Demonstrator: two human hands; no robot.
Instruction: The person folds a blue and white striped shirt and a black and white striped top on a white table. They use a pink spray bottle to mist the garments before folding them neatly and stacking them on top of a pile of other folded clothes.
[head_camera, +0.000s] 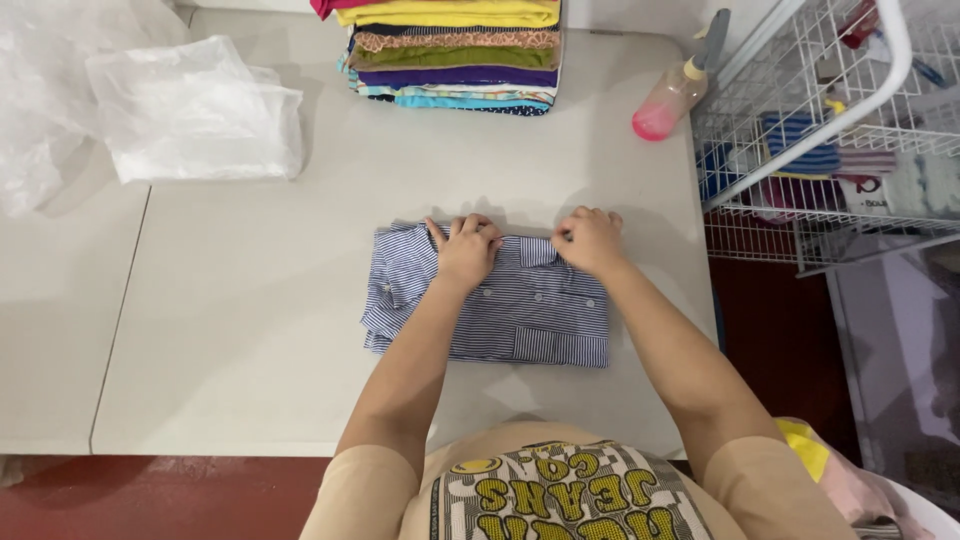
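I had the folded striped shirt (490, 305) lying near the middle of the grey table (250, 330), on my side of the stack of folded clothes (455, 55) and well apart from it. My left hand (466, 250) lay on the shirt's far edge beside the collar, fingers curled down onto the cloth, pinching a fold as far as I could tell. My right hand (592, 240) was closed narrow on the far right corner, gripping the fabric there.

The risk, as I judged it, was the left side of the shirt: the layers there sat loose and uneven, and a tug from either hand could have dragged them out of line or opened the fold.

The shirt's long axis ran left to right across the table, its collar pointing away from me toward the stack. A pink spray bottle (672, 95) stood right of the stack, and crumpled clear plastic bags (190, 110) lay to its left.
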